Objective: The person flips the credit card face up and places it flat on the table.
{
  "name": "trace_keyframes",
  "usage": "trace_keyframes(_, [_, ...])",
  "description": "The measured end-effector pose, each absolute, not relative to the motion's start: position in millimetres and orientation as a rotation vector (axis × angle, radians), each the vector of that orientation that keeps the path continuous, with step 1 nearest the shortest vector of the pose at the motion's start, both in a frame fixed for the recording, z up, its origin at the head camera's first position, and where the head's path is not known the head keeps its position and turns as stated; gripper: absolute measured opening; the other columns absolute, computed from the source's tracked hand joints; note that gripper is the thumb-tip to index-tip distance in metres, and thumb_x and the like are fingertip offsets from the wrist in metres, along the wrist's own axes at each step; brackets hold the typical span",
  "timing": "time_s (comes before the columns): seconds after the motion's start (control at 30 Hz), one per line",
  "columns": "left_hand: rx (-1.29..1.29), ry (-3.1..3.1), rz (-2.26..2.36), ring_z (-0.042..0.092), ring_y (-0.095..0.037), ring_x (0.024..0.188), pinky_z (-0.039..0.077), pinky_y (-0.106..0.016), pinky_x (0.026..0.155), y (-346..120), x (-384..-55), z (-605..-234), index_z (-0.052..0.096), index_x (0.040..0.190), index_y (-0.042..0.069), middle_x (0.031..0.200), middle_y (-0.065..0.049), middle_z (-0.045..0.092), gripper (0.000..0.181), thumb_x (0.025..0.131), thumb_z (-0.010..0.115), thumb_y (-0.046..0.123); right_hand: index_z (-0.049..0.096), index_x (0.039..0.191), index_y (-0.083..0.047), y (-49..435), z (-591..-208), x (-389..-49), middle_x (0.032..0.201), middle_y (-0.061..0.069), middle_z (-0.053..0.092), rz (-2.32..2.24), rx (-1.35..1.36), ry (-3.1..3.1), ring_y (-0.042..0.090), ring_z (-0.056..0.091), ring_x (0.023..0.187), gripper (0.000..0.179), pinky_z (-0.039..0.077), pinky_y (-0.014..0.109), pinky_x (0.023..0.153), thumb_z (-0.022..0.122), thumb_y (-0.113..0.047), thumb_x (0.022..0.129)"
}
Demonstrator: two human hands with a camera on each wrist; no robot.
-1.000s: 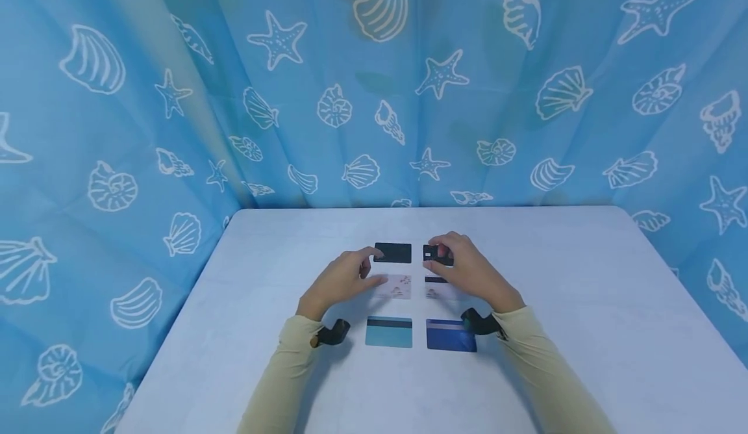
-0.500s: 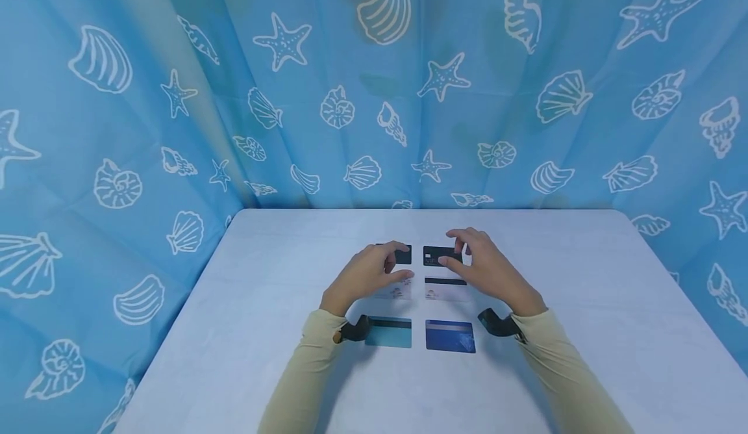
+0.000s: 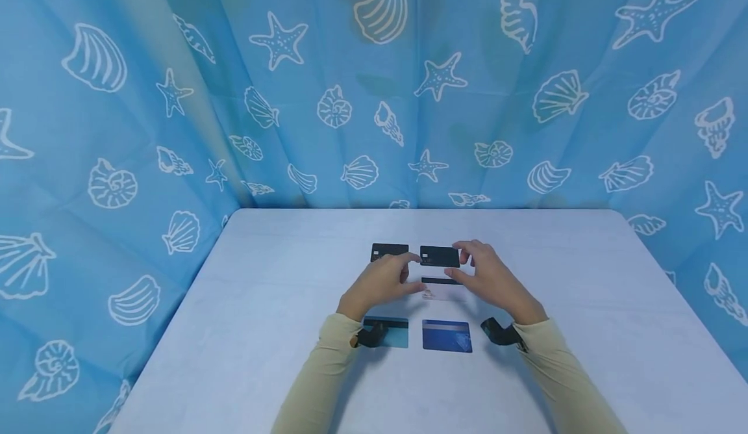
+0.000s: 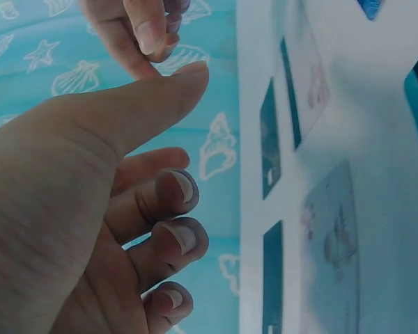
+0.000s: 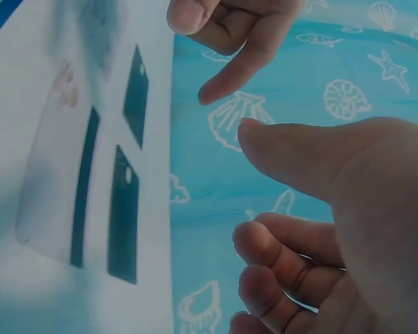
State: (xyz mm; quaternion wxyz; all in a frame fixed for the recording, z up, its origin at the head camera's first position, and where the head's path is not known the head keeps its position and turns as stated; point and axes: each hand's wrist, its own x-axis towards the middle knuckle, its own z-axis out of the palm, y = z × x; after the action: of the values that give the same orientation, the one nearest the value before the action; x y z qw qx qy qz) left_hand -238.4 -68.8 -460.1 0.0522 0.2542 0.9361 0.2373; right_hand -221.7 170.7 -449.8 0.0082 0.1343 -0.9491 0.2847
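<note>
My left hand [image 3: 380, 284] hovers over the left column of cards, its thumb and index finger apart with nothing between them. Under it lies a pale pink-patterned card [image 4: 334, 243], hidden in the head view. A black chip card [image 3: 389, 249] shows just beyond the left knuckles. To its right lies a second black chip card [image 3: 440, 256]. My right hand [image 3: 493, 278] hangs above the table at this card's right end, fingers loosely bent and holding nothing. Below that card is a pale card with a black stripe [image 3: 442, 291].
Nearer me lie a teal card with a dark stripe [image 3: 398, 338], partly behind the left wrist camera, and a blue card [image 3: 447, 336]. All rest on a white table [image 3: 584, 271]. A blue curtain with shell prints [image 3: 374, 128] hangs behind it.
My right hand has let go of the right black card and drawn off to its right. The left hand has moved right, away from the left black card, uncovering its chip.
</note>
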Motion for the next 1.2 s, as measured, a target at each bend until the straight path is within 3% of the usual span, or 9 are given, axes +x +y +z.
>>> trace_keyframes(0.43, [0.697, 2.847, 0.639, 0.059, -0.009, 0.075, 0.048, -0.021, 0.066, -61, -239, -472, 0.06, 0.144, 0.018, 0.091, 0.003, 0.069, 0.065, 0.09, 0.077, 0.05, 0.056, 0.14, 0.002, 174, -466, -224, 0.104, 0.01, 0.058, 0.891, 0.44, -3.037, 0.026, 0.051, 0.099, 0.059, 0.048, 0.035, 0.077, 0.075, -0.03, 0.095])
trace_keyframes(0.63, [0.679, 2.833, 0.601, 0.059, -0.01, 0.076, 0.049, -0.023, 0.068, -56, -238, -477, 0.06, 0.144, 0.018, 0.091, 0.002, 0.069, 0.064, 0.09, 0.078, 0.049, 0.057, 0.14, 0.0, 175, -474, -225, 0.111, 0.011, 0.06, 0.874, 0.391, -3.124, 0.029, 0.052, 0.107, 0.059, 0.053, 0.04, 0.085, 0.077, -0.031, 0.093])
trace_keyframes(1.2, [0.71, 2.83, 0.487, 0.063, -0.013, 0.09, 0.057, -0.034, 0.089, -49, -235, -484, 0.059, 0.144, 0.017, 0.112, -0.002, 0.075, 0.062, 0.093, 0.074, 0.049, 0.064, 0.129, -0.002, 181, -481, -225, 0.11, 0.012, 0.065, 0.762, 0.457, -3.217, 0.027, 0.053, 0.102, 0.057, 0.053, 0.049, 0.095, 0.086, -0.029, 0.085])
